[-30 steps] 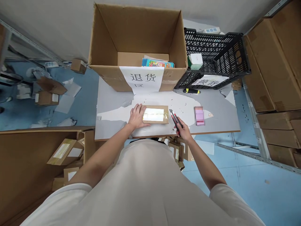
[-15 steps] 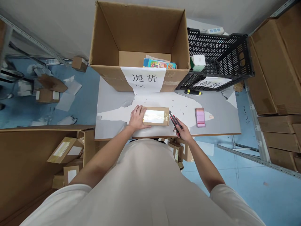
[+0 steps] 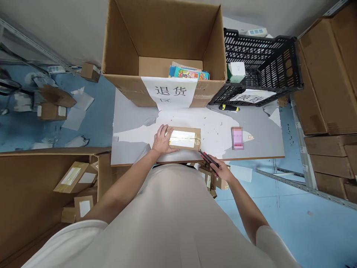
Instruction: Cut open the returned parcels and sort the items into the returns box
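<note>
the small box [image 3: 184,138] lies flat on the tabletop [image 3: 259,149], in the middle of the frame, with its white label up and shiny tape at its right end. the left hand [image 3: 161,141] holds its left end: the thumb lies along the lower edge, the other fingers are at the upper left corner, and the end is between them. the right hand [image 3: 221,170] has its fingers closed around a red and black knife [image 3: 208,159]. the knife points to the upper left, and its tip is at the lower right corner of the box; whether it touches, one cannot tell. to the right lies a blurred pink item [image 3: 237,138]. at the top of the frame stand a large carton [image 3: 131,91] with colourful packets [image 3: 189,73] and, beside it, a black crate [image 3: 299,83].
</note>
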Demonstrator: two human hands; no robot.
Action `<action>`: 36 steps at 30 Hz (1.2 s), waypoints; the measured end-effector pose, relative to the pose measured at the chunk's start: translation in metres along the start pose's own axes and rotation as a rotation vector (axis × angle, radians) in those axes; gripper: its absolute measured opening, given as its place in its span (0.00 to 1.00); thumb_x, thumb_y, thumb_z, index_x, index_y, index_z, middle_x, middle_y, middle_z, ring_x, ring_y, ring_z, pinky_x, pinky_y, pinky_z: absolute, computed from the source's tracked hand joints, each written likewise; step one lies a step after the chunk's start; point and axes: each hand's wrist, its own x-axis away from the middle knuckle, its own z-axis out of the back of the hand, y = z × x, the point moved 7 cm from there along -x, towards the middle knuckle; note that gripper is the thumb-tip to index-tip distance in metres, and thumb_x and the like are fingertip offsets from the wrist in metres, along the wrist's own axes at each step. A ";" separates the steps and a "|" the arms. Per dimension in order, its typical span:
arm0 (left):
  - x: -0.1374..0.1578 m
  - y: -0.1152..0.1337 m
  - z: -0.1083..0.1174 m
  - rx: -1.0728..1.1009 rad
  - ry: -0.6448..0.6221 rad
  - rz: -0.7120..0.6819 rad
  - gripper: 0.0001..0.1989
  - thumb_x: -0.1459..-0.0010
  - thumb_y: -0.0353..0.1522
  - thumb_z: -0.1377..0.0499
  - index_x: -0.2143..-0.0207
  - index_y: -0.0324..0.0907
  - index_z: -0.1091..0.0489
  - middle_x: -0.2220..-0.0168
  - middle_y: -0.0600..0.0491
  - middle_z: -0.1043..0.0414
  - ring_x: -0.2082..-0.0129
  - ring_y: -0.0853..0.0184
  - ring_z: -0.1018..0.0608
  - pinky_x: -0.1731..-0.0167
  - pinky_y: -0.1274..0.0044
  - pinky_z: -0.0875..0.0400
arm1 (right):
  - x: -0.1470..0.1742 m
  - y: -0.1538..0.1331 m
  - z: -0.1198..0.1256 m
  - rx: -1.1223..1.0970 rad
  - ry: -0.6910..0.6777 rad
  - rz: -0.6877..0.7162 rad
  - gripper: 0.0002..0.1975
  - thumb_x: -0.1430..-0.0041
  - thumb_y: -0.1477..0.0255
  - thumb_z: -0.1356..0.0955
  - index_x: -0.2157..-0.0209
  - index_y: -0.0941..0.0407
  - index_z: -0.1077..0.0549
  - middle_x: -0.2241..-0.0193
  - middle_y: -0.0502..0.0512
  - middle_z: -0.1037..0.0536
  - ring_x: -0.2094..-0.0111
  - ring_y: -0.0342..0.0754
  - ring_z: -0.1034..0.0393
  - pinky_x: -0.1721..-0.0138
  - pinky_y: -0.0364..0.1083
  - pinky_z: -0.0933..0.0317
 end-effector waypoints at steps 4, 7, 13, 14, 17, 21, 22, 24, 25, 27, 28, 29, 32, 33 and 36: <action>-0.001 0.000 0.001 0.019 0.011 0.012 0.56 0.66 0.56 0.35 0.38 0.39 0.47 0.37 0.34 0.50 0.37 0.40 0.49 0.51 0.55 0.36 | 0.017 0.008 0.018 -0.189 0.295 0.055 0.36 0.44 0.54 0.35 0.38 0.51 0.46 0.73 0.49 0.27 0.85 0.40 0.39 0.85 0.42 0.42; 0.001 0.005 0.001 0.026 0.011 0.056 0.56 0.64 0.57 0.35 0.38 0.39 0.48 0.37 0.34 0.51 0.37 0.40 0.49 0.52 0.55 0.34 | 0.009 0.001 0.012 -0.357 0.466 0.118 0.30 0.44 0.52 0.35 0.45 0.52 0.40 0.64 0.55 0.24 0.76 0.43 0.29 0.80 0.42 0.35; 0.012 0.011 0.005 0.060 0.070 0.324 0.56 0.63 0.57 0.36 0.38 0.38 0.50 0.38 0.32 0.52 0.38 0.39 0.49 0.54 0.55 0.33 | -0.067 -0.048 -0.061 -0.645 0.397 0.188 0.25 0.45 0.50 0.35 0.51 0.47 0.40 0.44 0.57 0.33 0.49 0.52 0.30 0.63 0.51 0.28; 0.016 0.009 0.006 0.082 0.084 0.350 0.54 0.62 0.56 0.36 0.38 0.38 0.49 0.40 0.33 0.49 0.40 0.40 0.47 0.54 0.55 0.34 | -0.077 -0.058 -0.067 -0.674 0.387 0.216 0.24 0.45 0.51 0.35 0.51 0.47 0.40 0.43 0.55 0.33 0.48 0.52 0.31 0.61 0.52 0.29; 0.033 0.003 0.002 0.212 0.103 0.318 0.37 0.48 0.47 0.40 0.41 0.40 0.42 0.49 0.38 0.39 0.46 0.48 0.36 0.50 0.57 0.35 | -0.096 -0.084 -0.068 -0.677 0.352 0.303 0.22 0.45 0.53 0.34 0.53 0.48 0.37 0.45 0.54 0.32 0.47 0.51 0.32 0.57 0.53 0.30; 0.064 -0.002 -0.014 0.523 0.102 0.225 0.24 0.40 0.35 0.48 0.41 0.43 0.41 0.55 0.45 0.38 0.56 0.62 0.29 0.57 0.68 0.28 | -0.108 -0.106 -0.060 -0.538 0.274 0.372 0.20 0.42 0.55 0.36 0.53 0.50 0.35 0.51 0.57 0.26 0.51 0.48 0.30 0.54 0.52 0.31; 0.071 -0.002 -0.018 0.586 0.115 0.229 0.24 0.40 0.35 0.48 0.41 0.44 0.41 0.54 0.46 0.38 0.57 0.64 0.29 0.60 0.71 0.27 | -0.110 -0.108 -0.059 -0.487 0.271 0.378 0.20 0.42 0.55 0.36 0.53 0.51 0.34 0.52 0.57 0.25 0.53 0.48 0.29 0.54 0.51 0.32; 0.083 0.000 -0.023 0.658 0.138 0.247 0.25 0.40 0.35 0.47 0.40 0.44 0.42 0.54 0.46 0.39 0.60 0.66 0.28 0.65 0.74 0.26 | -0.111 -0.108 -0.059 -0.375 0.300 0.383 0.20 0.41 0.55 0.37 0.53 0.52 0.33 0.55 0.57 0.24 0.56 0.47 0.28 0.54 0.50 0.32; 0.086 0.001 -0.024 0.666 0.139 0.247 0.25 0.41 0.35 0.46 0.40 0.44 0.42 0.54 0.47 0.39 0.60 0.67 0.28 0.66 0.74 0.26 | -0.111 -0.106 -0.059 -0.325 0.326 0.386 0.20 0.41 0.55 0.38 0.54 0.53 0.32 0.56 0.57 0.23 0.56 0.47 0.28 0.55 0.50 0.33; 0.087 0.003 -0.022 0.632 0.127 0.225 0.26 0.42 0.35 0.45 0.41 0.43 0.42 0.55 0.47 0.37 0.59 0.65 0.28 0.62 0.71 0.26 | -0.106 -0.101 -0.059 -0.259 0.375 0.382 0.20 0.41 0.55 0.38 0.55 0.53 0.31 0.57 0.57 0.23 0.56 0.47 0.29 0.55 0.49 0.33; 0.085 0.002 -0.019 0.593 0.127 0.214 0.27 0.43 0.35 0.44 0.41 0.43 0.41 0.54 0.46 0.37 0.57 0.63 0.28 0.58 0.69 0.27 | -0.102 -0.096 -0.059 -0.247 0.393 0.372 0.19 0.41 0.55 0.38 0.55 0.54 0.31 0.57 0.57 0.23 0.57 0.47 0.29 0.55 0.49 0.33; 0.079 -0.001 -0.014 0.547 0.134 0.205 0.27 0.44 0.36 0.43 0.42 0.42 0.41 0.54 0.45 0.37 0.54 0.60 0.29 0.54 0.66 0.29 | -0.097 -0.090 -0.059 -0.250 0.413 0.355 0.19 0.41 0.56 0.38 0.55 0.54 0.31 0.57 0.57 0.23 0.57 0.46 0.29 0.56 0.49 0.33; 0.045 -0.017 0.006 0.432 0.172 0.177 0.30 0.47 0.37 0.41 0.42 0.39 0.40 0.49 0.43 0.38 0.46 0.55 0.34 0.45 0.62 0.37 | -0.075 -0.067 -0.061 -0.347 0.463 0.276 0.18 0.42 0.56 0.37 0.56 0.53 0.32 0.55 0.57 0.25 0.57 0.46 0.29 0.56 0.49 0.32; 0.028 -0.022 0.013 0.410 0.177 0.157 0.30 0.47 0.37 0.42 0.42 0.39 0.42 0.47 0.42 0.39 0.44 0.54 0.35 0.43 0.62 0.39 | -0.066 -0.057 -0.065 -0.413 0.466 0.235 0.18 0.43 0.56 0.36 0.57 0.53 0.33 0.53 0.57 0.26 0.56 0.46 0.29 0.57 0.49 0.31; -0.027 -0.036 0.027 0.358 0.164 0.105 0.36 0.48 0.40 0.41 0.39 0.36 0.46 0.39 0.38 0.48 0.37 0.51 0.44 0.40 0.60 0.45 | -0.046 -0.033 -0.090 -0.642 0.385 0.098 0.20 0.48 0.54 0.31 0.58 0.51 0.34 0.48 0.56 0.30 0.56 0.49 0.27 0.61 0.50 0.29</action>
